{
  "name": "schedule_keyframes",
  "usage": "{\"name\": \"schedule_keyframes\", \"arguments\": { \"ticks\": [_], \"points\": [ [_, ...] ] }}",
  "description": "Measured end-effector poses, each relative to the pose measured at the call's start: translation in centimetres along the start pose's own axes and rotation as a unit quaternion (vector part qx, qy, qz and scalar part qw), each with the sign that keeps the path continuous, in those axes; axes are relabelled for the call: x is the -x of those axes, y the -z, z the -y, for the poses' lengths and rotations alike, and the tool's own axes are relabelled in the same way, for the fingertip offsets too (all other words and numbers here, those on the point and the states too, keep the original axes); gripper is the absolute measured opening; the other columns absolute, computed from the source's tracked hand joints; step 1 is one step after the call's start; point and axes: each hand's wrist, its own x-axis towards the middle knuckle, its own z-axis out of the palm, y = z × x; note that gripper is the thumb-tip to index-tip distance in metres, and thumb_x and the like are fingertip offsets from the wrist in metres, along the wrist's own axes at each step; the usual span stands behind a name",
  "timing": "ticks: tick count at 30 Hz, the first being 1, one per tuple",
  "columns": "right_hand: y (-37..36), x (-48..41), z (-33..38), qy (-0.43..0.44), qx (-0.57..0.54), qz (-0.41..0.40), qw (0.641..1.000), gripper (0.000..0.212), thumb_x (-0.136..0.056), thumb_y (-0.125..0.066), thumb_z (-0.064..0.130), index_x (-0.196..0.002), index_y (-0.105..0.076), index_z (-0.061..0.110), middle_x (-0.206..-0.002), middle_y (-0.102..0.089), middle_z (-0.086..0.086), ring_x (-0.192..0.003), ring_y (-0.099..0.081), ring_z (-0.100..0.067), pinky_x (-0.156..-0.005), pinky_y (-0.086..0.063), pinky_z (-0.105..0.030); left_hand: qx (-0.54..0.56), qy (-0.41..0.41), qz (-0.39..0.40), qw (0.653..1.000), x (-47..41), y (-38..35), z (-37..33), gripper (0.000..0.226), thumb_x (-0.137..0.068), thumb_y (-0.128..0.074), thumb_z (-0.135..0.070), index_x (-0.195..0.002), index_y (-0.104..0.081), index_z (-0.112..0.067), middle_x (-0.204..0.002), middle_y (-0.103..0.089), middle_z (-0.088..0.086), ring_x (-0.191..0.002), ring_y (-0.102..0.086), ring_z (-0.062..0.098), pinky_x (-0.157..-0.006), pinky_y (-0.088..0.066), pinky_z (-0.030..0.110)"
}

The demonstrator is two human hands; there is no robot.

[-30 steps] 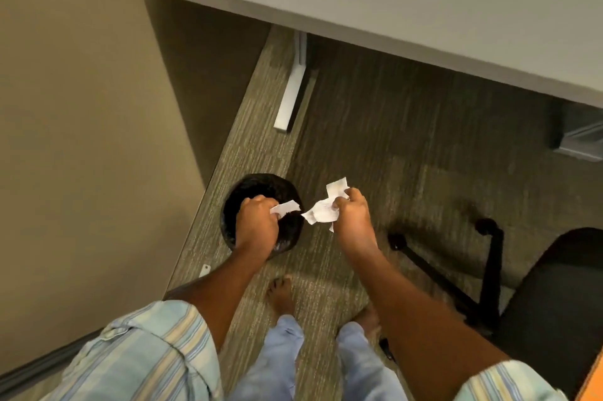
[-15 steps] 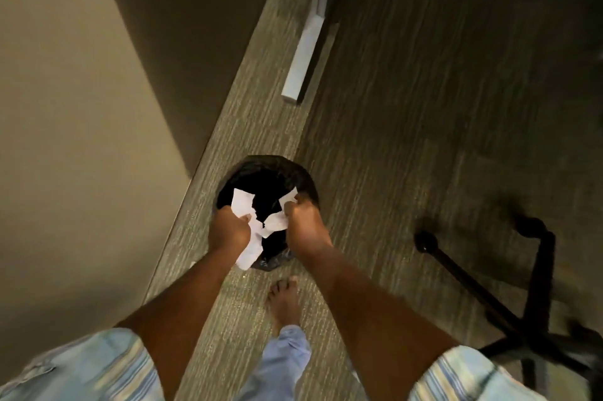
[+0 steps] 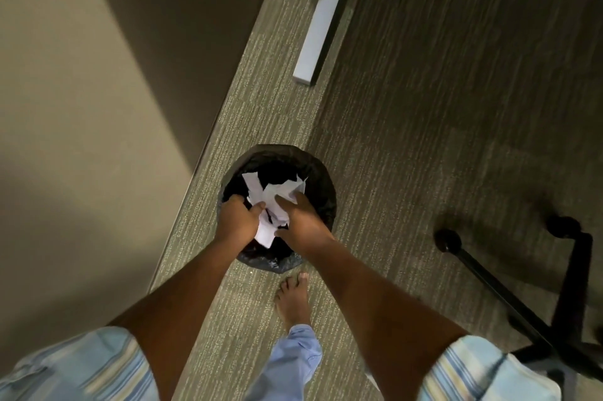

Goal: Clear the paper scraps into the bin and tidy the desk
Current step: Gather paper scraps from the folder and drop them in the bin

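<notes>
A round bin [image 3: 321, 180] lined with a black bag stands on the carpet beside the wall. Both my hands hover over its mouth, close together. My left hand [image 3: 236, 216] grips white paper scraps [image 3: 264, 196] that stick up and hang down between the hands. My right hand [image 3: 301, 216] holds more white scraps against them, its fingers curled on the paper. The scraps sit directly above the dark opening of the bin.
A beige wall [image 3: 81, 107] runs along the left. A white desk foot [image 3: 318, 35] lies on the carpet beyond the bin. A black chair base [image 3: 509, 293] with castors stands at the right. My bare foot [image 3: 292, 298] is just behind the bin.
My view has tilted down, so the desk top has left the picture. Both hands have come together over the bin, bringing the scraps above its opening.
</notes>
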Motion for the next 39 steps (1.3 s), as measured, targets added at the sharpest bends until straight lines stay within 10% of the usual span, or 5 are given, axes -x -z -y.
{"name": "schedule_keyframes", "arguments": {
  "ticks": [8,16,25,39],
  "points": [
    [1.0,0.4,0.7,0.018,0.024,-0.023,0.999,0.038,-0.091,-0.052,0.009,-0.129,-0.051,0.006,-0.123,-0.055,-0.021,-0.117,-0.050,-0.035,-0.098,-0.043,-0.041,-0.024,-0.036,-0.010,0.999,0.9,0.0,0.7,0.025,-0.097,-0.047,-0.014,-0.092,-0.061,0.006,-0.090,-0.065,0.027,-0.080,-0.059,0.034,-0.067,-0.036,0.032],
    [3.5,3.3,0.8,0.015,0.027,-0.080,0.996,0.033,-0.091,-0.057,0.018,-0.120,-0.050,0.004,-0.121,-0.055,-0.019,-0.114,-0.052,-0.034,-0.087,-0.051,-0.042,-0.102,-0.126,-0.042,0.986,3.2,-0.1,-2.2,0.029,-0.096,-0.049,-0.016,-0.109,-0.061,0.006,-0.108,-0.063,0.024,-0.099,-0.059,0.038,-0.080,-0.046,0.040],
    [9.1,10.6,-0.3,-0.038,0.008,-0.173,0.984,0.026,-0.091,-0.054,0.019,-0.115,-0.050,0.008,-0.112,-0.061,-0.017,-0.100,-0.059,-0.034,-0.076,-0.047,-0.037,-0.107,-0.242,-0.050,0.963,9.7,-0.2,-9.0,0.035,-0.097,-0.048,-0.019,-0.078,-0.065,0.006,-0.076,-0.062,0.019,-0.068,-0.053,0.025,-0.062,-0.032,0.030],
    [15.2,23.3,-3.4,-0.093,-0.009,-0.294,0.951,0.024,-0.095,-0.046,0.028,-0.113,-0.053,0.012,-0.117,-0.055,-0.011,-0.110,-0.049,-0.032,-0.089,-0.040,-0.048,-0.138,-0.369,-0.004,0.919,20.2,-1.5,-16.3,0.021,-0.093,-0.055,-0.011,-0.083,-0.071,-0.002,-0.082,-0.071,0.015,-0.078,-0.064,0.031,-0.074,-0.050,0.042]
  ]
}}
